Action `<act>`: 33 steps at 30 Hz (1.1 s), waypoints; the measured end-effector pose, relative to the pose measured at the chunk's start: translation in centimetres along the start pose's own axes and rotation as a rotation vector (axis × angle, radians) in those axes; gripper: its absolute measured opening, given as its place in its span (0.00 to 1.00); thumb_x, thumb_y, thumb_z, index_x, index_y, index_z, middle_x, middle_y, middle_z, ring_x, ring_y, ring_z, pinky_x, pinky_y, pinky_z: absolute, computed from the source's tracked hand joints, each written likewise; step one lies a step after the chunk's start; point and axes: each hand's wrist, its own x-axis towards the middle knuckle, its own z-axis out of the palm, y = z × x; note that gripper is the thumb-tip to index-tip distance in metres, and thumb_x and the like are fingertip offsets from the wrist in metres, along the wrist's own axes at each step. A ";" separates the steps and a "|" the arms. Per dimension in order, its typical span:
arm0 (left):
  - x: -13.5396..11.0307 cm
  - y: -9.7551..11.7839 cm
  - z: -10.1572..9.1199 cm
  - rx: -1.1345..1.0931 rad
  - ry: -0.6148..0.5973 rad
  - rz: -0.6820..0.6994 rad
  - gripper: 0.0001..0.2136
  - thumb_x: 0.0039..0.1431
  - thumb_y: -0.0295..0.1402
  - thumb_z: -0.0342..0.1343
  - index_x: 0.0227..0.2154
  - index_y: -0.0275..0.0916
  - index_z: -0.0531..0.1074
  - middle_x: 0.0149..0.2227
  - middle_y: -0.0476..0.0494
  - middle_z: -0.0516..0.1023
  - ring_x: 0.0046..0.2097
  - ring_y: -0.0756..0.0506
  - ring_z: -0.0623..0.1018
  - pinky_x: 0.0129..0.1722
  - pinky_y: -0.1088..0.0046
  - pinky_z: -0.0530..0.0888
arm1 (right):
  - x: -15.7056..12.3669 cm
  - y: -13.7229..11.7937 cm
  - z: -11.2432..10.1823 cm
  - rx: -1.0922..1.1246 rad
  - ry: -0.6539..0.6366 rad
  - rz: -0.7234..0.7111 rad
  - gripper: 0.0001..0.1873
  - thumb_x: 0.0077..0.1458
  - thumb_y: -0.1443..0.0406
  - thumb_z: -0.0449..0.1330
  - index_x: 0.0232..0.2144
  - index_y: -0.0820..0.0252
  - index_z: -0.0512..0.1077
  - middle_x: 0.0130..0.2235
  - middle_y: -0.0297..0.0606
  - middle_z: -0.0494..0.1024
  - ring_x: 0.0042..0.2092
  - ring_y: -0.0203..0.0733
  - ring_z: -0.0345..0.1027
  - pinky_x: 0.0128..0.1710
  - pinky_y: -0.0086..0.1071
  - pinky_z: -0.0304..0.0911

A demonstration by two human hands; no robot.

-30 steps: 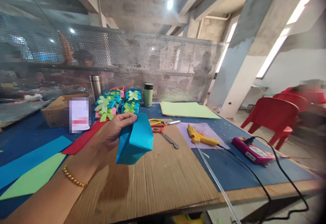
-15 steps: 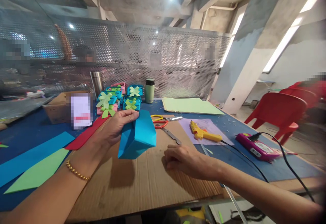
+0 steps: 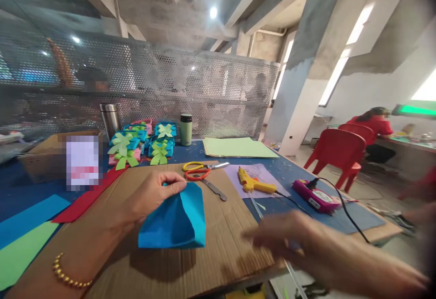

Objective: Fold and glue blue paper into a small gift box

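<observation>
My left hand pinches the top edge of a folded blue paper bag, which now rests on the brown cardboard sheet. A gold bead bracelet sits on that wrist. My right hand hovers low over the cardboard's right edge, smeared by motion, with fingers stretched toward the left and nothing seen in it. A clear glue stick lies just beyond it. Orange-handled scissors and a dark metal blade lie behind the bag.
A yellow glue gun lies on lilac paper, a pink power strip with black cable to its right. Finished blue and pink boxes with green bows, two flasks, a cardboard box and coloured paper sheets sit further back and left. Red chairs and a seated person are at right.
My left hand has lowered the blue bag onto the cardboard. My right hand came in from the right, rested on the cardboard, and now moves blurred near the edge. The view shifted left.
</observation>
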 end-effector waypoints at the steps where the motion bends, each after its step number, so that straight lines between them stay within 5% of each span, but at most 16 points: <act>1: 0.0 -0.1 0.1 0.065 -0.003 0.038 0.14 0.54 0.44 0.63 0.30 0.37 0.80 0.29 0.46 0.80 0.31 0.46 0.75 0.31 0.73 0.70 | 1.0 1.6 -0.7 -0.113 0.129 0.043 0.17 0.64 0.64 0.48 0.46 0.54 0.76 0.40 0.40 0.82 0.40 0.44 0.76 0.41 0.36 0.71; 3: 0.0 -0.1 0.2 0.152 -0.001 0.087 0.12 0.56 0.42 0.61 0.31 0.38 0.82 0.32 0.44 0.82 0.34 0.45 0.77 0.34 0.72 0.71 | 3.3 5.1 -1.7 -0.337 0.259 0.134 0.17 0.64 0.65 0.48 0.44 0.56 0.77 0.40 0.44 0.81 0.41 0.47 0.75 0.44 0.40 0.69; 6: 0.1 -0.1 0.1 0.178 0.012 0.098 0.11 0.56 0.40 0.61 0.32 0.39 0.83 0.35 0.43 0.84 0.36 0.43 0.79 0.35 0.71 0.72 | 6.0 9.7 -2.2 -0.638 0.203 0.330 0.17 0.61 0.64 0.54 0.50 0.60 0.73 0.50 0.52 0.78 0.51 0.56 0.70 0.48 0.47 0.66; 10: 0.2 0.1 0.0 0.211 0.023 0.111 0.09 0.56 0.39 0.61 0.33 0.41 0.83 0.35 0.43 0.84 0.38 0.42 0.80 0.37 0.71 0.73 | 7.2 12.9 -1.4 -0.667 0.140 0.434 0.16 0.60 0.62 0.54 0.45 0.65 0.75 0.44 0.58 0.79 0.46 0.62 0.73 0.41 0.50 0.66; 14: -0.2 0.9 -0.1 0.271 -0.017 0.120 0.10 0.59 0.40 0.60 0.34 0.42 0.82 0.37 0.45 0.84 0.40 0.42 0.79 0.39 0.72 0.72 | 6.8 14.0 -1.2 -0.605 0.077 0.422 0.13 0.61 0.63 0.54 0.39 0.62 0.77 0.40 0.54 0.80 0.43 0.60 0.75 0.41 0.47 0.67; 23: -0.8 1.3 0.1 0.409 -0.026 0.092 0.11 0.59 0.44 0.57 0.31 0.44 0.79 0.30 0.48 0.81 0.33 0.44 0.77 0.31 0.75 0.70 | 5.0 12.6 -2.1 -0.539 0.060 0.408 0.20 0.60 0.55 0.57 0.50 0.59 0.73 0.53 0.48 0.75 0.49 0.51 0.72 0.47 0.41 0.65; 33: -1.1 1.9 0.5 0.417 -0.017 0.075 0.09 0.54 0.40 0.57 0.31 0.46 0.82 0.35 0.46 0.84 0.40 0.39 0.80 0.38 0.70 0.71 | 5.7 15.0 -1.4 -0.622 0.052 0.385 0.14 0.62 0.58 0.55 0.44 0.58 0.74 0.40 0.47 0.77 0.41 0.52 0.71 0.42 0.43 0.58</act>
